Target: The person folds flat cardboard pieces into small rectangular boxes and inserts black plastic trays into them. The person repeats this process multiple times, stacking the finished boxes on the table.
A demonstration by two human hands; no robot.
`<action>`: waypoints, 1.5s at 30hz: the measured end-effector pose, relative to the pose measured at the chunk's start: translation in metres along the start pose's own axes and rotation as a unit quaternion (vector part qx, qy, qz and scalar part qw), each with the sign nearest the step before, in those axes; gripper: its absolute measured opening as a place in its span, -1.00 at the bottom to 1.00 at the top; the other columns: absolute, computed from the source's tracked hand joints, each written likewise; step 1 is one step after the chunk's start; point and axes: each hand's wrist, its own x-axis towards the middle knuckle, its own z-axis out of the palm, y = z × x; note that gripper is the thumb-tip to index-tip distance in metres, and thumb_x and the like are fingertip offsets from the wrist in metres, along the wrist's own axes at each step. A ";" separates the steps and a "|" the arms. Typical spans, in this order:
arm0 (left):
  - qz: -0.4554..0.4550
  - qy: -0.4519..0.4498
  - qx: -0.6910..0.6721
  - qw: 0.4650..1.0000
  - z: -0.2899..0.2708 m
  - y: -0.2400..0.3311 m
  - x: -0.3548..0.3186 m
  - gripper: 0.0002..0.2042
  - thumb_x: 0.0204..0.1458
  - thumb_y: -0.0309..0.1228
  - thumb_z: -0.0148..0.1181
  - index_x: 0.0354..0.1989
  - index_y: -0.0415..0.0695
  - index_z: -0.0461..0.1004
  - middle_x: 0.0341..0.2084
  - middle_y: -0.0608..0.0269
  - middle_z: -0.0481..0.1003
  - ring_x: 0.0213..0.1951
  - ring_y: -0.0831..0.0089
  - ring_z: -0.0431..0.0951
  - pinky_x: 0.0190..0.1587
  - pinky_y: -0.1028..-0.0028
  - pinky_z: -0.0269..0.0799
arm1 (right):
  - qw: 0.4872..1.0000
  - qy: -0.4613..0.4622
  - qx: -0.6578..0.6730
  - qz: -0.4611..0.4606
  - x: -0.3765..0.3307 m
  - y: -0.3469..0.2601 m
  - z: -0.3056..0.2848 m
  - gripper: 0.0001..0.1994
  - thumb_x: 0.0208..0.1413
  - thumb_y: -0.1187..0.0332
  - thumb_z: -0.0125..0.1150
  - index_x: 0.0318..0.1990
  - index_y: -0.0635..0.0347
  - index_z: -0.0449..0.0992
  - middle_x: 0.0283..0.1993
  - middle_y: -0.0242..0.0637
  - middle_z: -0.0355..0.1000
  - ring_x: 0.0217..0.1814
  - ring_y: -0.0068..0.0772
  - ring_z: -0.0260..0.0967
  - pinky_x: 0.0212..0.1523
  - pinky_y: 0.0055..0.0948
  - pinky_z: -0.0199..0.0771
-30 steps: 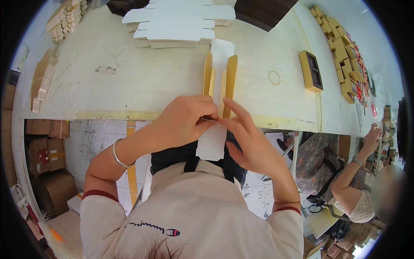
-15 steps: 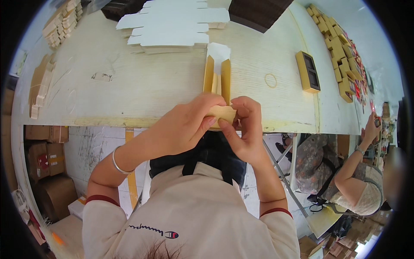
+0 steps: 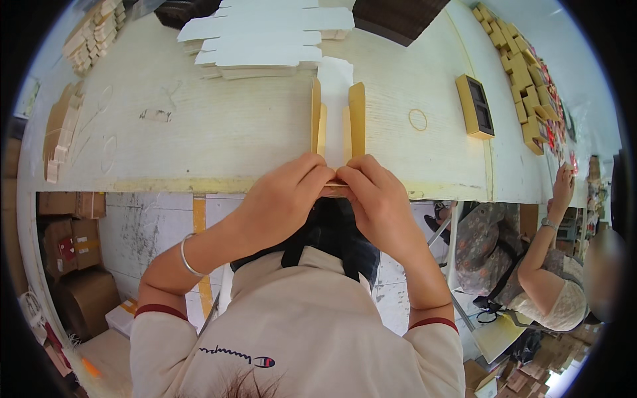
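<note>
Two hands are working at the centre of the frame on one gold-and-white box blank [image 3: 338, 119]. The left hand [image 3: 282, 196] and the right hand [image 3: 375, 199] are both closing their fingers on the blank's near end, pinching a folded flap between thumbs and fingertips right at the table's front edge [image 3: 199, 184]. The blank is lying just above the hands, its long axis running straight up the frame, away from the person, with two gold side walls standing up on either side of a white middle strip and a white flap pointing toward the top of the frame.

One stack of flat white blanks [image 3: 265, 36] is sitting at the top centre, its near edge just beside the far end of the held blank. One gold box with a dark inside [image 3: 475, 106] is lying at the upper right, and one thin ring [image 3: 418, 119] is resting between it and the blank. A long row of small gold boxes [image 3: 527, 73] is running down the upper right edge; their number cannot be told. Another pile of folded pieces [image 3: 93, 30] is sitting at the upper left.

Bare tabletop is lying open to the left of the blank, a narrower strip to its right. One other person's arm [image 3: 554, 225] is reaching up at the right edge.
</note>
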 end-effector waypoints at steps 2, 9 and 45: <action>-0.022 -0.055 0.009 0.998 -0.006 0.000 0.004 -0.88 0.01 -0.56 0.16 -0.29 -0.27 0.40 -0.39 0.05 0.42 -0.40 0.05 0.45 -0.39 0.27 0.38 | 0.996 -0.074 0.042 0.040 0.005 0.000 -0.009 -0.85 -0.12 0.58 0.23 -0.34 0.26 0.46 -0.29 -0.18 0.32 -0.29 -0.10 0.37 -0.38 -0.27 0.38; -0.020 -0.170 0.036 0.985 -0.031 0.001 0.023 -0.94 0.02 -0.50 0.15 -0.38 -0.24 0.45 -0.44 0.11 0.44 -0.38 0.09 0.46 -0.35 0.28 0.39 | 0.994 -0.096 -0.021 -0.053 0.014 0.008 -0.021 -0.89 -0.10 0.47 0.28 -0.44 0.20 0.44 -0.39 -0.30 0.30 -0.33 -0.20 0.33 -0.36 -0.28 0.33; 0.128 -0.128 0.025 0.983 -0.047 -0.026 0.001 -0.74 -0.25 -0.36 0.40 -0.41 -0.08 0.45 -0.29 0.33 0.46 -0.34 0.33 0.45 -0.29 0.40 0.41 | 0.985 -0.132 0.014 -0.113 0.013 0.012 -0.025 -0.79 -0.21 0.49 0.36 -0.36 0.19 0.48 -0.38 -0.28 0.28 -0.30 -0.20 0.26 -0.26 -0.29 0.28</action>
